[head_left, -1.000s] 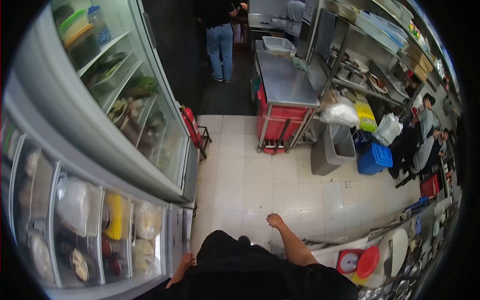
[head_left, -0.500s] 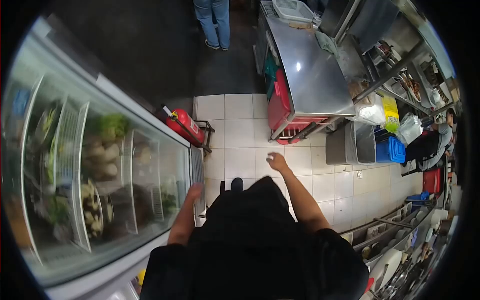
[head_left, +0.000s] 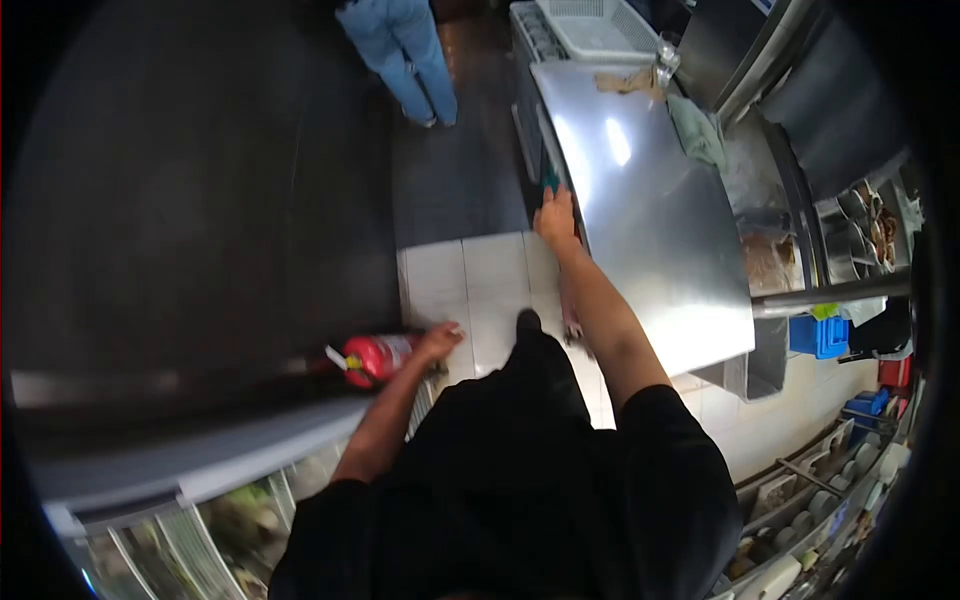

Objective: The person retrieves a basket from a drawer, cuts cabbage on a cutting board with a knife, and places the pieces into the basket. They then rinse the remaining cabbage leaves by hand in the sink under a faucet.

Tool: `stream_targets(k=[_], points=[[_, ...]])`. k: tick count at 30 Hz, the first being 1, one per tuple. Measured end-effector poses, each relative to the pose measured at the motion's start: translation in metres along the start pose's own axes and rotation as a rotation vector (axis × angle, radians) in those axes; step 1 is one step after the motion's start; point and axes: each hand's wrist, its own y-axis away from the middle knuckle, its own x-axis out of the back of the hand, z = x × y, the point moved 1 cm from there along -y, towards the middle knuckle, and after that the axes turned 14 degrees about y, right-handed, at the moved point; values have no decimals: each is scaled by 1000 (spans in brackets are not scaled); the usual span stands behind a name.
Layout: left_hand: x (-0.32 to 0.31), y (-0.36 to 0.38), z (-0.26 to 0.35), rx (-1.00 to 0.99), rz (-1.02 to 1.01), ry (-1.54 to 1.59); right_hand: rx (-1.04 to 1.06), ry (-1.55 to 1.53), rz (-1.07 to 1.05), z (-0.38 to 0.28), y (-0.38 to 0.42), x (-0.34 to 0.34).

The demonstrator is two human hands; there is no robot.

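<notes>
My right hand [head_left: 556, 216] reaches forward along the left side of a steel table [head_left: 655, 220], with its fingers stretched out and slightly apart. Its fingertips are right at a green item [head_left: 550, 178] beneath the tabletop edge, mostly hidden. My left hand [head_left: 440, 343] hangs low, fingers loosely extended and somewhat blurred, with nothing visible in them. Beside it, to the left, a red fire extinguisher [head_left: 375, 358] stands on the floor.
Ahead stands a person in blue jeans [head_left: 400, 50]. A white basket [head_left: 600, 28], a brown cloth [head_left: 625, 83] and a green cloth [head_left: 695, 130] lie on the table. A glass-front fridge [head_left: 220, 480] is at lower left; a grey bin [head_left: 765, 360] and blue container [head_left: 820, 336] stand right.
I have moved forward and turned, so the table is nearer and the fridge has slid to lower left. My right hand has stretched out to the table's side; my left hand has come forward past the extinguisher.
</notes>
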Motion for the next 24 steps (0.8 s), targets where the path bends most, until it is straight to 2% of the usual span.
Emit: stream_targets(k=[1,2,4,6,8,10,12,16,18,19,20,21,23,24], points=[[4,-26,31,-85,17,-33,18,77,135,6,-22,-37],[1,-48,46,-155,23,-49,0,83,125,3,-31,-36],[0,-128,87,-185,-87,130,22,-32,-53,-6,-37,-34],[-10,-165,180,-89,-71,552,7,-218,-35,-18,-32,-19],[-15,-227,242,-70,-74,641,-125,-444,-249,-23,-17,-15],[-31,-292,286,26,-2,773,-247,-420,-253,-30,14,-5],[-49,-356,315,54,73,760,-417,-572,-552,-34,28,21],[-58,-388,342,94,-197,705,-541,-555,-677,-45,14,51],[-50,-381,328,65,-222,631,-627,-483,-322,-57,-15,53],[-38,-370,320,94,-359,694,-565,-340,-100,-59,-33,43],[-26,-363,302,103,-410,736,-496,-193,102,-64,-47,33],[-12,-354,282,115,-455,785,-521,-193,92,-71,-63,31],[25,-331,256,200,-320,701,-445,60,265,-76,-106,29],[46,-335,243,212,-324,688,-460,59,257,-73,-109,3]])
